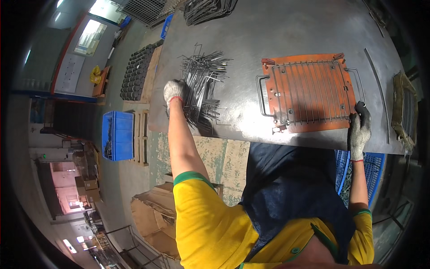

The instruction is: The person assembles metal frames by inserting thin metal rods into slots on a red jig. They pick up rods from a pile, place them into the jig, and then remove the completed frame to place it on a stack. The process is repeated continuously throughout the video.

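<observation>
At the left side of a loose pile of bent metal wires (204, 85), my left hand (174, 91) in a pale knit glove has its fingers curled against the wires; its fingertips are partly hidden. An orange jig plate (313, 127) lies on the right part of the metal table, with a wire grate (309, 92) of parallel bars on it. One bent wire handle (259, 96) stands at the grate's left side, another wire handle (361, 83) at its right. My gloved right hand (359, 130), dark over the fingers, closes on the lower end of the right handle.
The grey metal table (251, 36) carries another wire bundle (208, 11) at its far edge. A long thin strip (378, 89) and a wooden-sided box (404, 107) are at the right. A blue basket (374, 175) stands below the near edge; a blue bin (118, 134) is at left.
</observation>
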`<action>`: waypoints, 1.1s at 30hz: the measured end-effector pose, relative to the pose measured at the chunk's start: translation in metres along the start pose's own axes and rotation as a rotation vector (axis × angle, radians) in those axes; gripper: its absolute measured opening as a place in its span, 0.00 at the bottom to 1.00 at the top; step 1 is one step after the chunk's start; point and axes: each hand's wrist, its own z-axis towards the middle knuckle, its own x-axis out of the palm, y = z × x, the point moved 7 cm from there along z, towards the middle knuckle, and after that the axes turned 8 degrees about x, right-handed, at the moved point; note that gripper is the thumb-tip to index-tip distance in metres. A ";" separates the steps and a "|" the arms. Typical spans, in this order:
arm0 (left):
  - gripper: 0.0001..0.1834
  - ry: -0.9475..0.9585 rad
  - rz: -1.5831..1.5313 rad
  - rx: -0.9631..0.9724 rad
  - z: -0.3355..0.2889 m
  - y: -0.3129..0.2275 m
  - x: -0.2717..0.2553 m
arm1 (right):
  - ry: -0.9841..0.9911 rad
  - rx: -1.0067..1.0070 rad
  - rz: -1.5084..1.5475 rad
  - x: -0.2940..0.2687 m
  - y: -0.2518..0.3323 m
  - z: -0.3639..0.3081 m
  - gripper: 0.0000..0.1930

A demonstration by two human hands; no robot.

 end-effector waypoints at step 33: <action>0.19 -0.122 -0.319 1.095 -0.211 -0.310 -0.008 | 0.512 -0.666 -0.440 0.161 0.089 -0.111 0.15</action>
